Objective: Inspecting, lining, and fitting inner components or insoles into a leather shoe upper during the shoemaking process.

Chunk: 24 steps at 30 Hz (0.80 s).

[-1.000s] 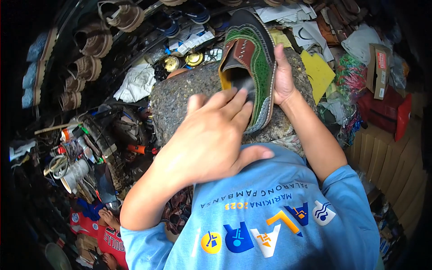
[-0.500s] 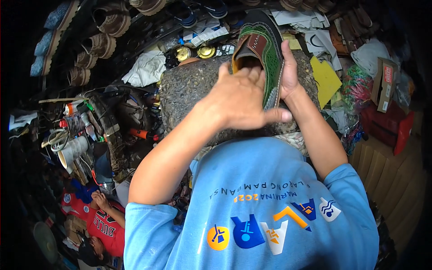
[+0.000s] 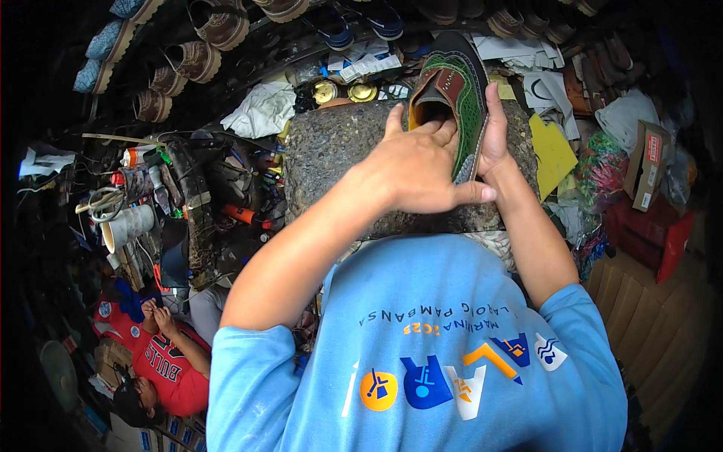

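A shoe (image 3: 473,105) with a black toe, green textured sides and a brown lace panel is tilted over a dark stone block (image 3: 339,143), toe pointing away from me. My left hand (image 3: 425,167) lies palm down at its heel end. The middle fingers reach into the shoe's opening, so their tips are hidden. Its little finger stays outside on the left, and the thumb stretches right past the heel. My right hand (image 3: 494,139) grips the shoe along its right side, thumb up beside the sole's edge; its other fingers are hidden underneath.
Finished shoes (image 3: 215,22) line racks at the far left and back. Two round tins (image 3: 362,92), crumpled white cloth (image 3: 260,109) and yellow sheet (image 3: 552,151) surround the block. Tools clutter the left beside a white cup-like container (image 3: 128,227). A person in red (image 3: 169,369) sits lower left.
The whole scene has shifted slightly right in view. Both hands stay on the shoe, with the left fingers still in its opening.
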Motion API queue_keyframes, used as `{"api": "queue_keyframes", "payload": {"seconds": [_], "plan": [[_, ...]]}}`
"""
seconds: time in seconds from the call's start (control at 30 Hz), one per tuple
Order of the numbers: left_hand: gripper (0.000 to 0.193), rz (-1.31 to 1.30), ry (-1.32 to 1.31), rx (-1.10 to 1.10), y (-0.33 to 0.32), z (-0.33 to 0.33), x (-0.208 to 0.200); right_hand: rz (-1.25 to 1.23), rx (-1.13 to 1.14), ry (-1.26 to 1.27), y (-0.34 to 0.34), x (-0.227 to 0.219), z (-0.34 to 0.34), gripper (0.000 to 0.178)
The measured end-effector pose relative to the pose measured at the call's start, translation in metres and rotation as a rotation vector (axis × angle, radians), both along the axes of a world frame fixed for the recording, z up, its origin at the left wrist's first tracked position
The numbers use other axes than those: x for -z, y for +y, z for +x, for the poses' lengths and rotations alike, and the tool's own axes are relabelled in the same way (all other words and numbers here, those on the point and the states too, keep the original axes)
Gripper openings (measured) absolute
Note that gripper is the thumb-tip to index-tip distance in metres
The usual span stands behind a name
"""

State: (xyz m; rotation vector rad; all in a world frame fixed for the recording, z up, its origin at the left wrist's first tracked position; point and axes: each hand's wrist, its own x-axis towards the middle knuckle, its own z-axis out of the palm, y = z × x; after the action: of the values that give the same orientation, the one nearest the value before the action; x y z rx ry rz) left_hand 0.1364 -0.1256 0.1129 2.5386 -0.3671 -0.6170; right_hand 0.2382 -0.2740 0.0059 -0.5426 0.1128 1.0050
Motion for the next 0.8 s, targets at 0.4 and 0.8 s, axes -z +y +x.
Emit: {"api": "queue_keyframes", "payload": {"seconds": [0.4, 0.8], "plan": [[0.069, 0.054, -0.320, -0.005, -0.030, -0.040, 0.000, -0.124, 0.094, -0.061, -0.012, 0.012, 0.001, 0.115], [0.068, 0.060, -0.283, 0.046, -0.022, -0.039, -0.013, -0.206, 0.075, -0.063, -0.020, 0.015, -0.002, 0.124]]}}
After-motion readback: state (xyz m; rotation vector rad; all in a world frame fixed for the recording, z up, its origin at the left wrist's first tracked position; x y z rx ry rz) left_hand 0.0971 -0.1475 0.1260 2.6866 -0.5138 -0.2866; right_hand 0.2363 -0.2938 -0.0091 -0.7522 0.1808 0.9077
